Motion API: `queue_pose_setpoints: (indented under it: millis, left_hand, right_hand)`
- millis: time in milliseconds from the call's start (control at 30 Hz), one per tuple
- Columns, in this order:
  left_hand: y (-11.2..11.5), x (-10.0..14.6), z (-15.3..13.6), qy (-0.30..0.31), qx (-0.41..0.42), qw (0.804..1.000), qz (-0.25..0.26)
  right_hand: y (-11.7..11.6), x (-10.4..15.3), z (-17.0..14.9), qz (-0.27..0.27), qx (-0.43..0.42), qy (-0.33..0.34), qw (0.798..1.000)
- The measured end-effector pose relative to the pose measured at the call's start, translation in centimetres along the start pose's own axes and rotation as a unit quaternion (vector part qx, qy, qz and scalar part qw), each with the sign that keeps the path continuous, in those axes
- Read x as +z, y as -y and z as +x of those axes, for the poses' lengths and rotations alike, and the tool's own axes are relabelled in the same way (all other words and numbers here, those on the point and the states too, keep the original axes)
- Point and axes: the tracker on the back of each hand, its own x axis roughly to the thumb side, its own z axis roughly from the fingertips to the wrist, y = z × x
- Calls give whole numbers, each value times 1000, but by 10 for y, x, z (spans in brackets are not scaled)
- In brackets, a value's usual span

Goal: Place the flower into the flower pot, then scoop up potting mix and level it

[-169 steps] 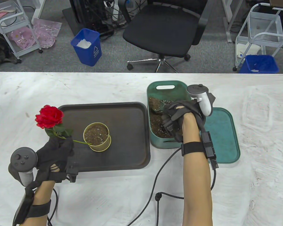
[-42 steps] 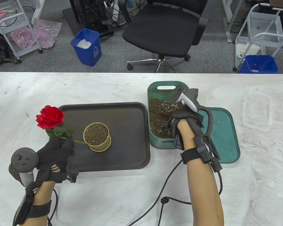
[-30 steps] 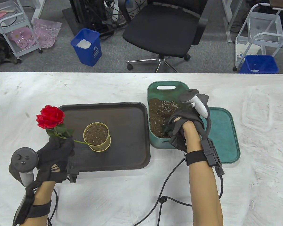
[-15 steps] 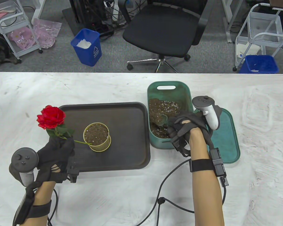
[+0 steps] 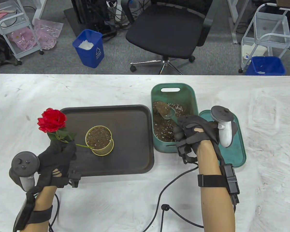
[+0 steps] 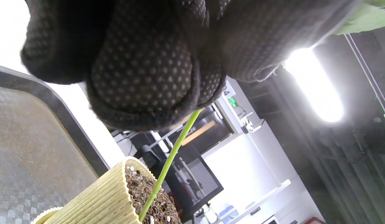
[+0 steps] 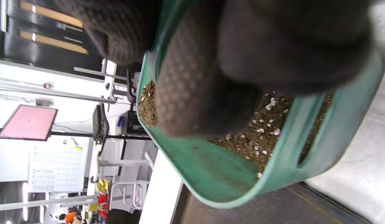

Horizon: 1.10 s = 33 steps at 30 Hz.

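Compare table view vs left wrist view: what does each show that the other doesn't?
Table view only: the rose bloom, the right hand gripping a scoop over the green bin of potting mix, and the bin lid.
Left wrist view only: the stem's foot entering the soil just inside the pot rim.
Both: the left hand gripping the stem, the ribbed pot, the dark tray.

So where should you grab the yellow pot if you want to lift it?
Grip the flower pot round its ribbed side wall, coming from the right or the far side. Soil fills its top, and the flower stem held by the left hand leans in over its near-left rim.
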Motion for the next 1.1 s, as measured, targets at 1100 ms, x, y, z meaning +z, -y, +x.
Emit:
queue_pose_setpoints:
  millis: [1100]
  left_hand:
    - [0,0,0,-1,3,1000,0]
  right_hand:
    - [-204,32,25,42,324,147,933]
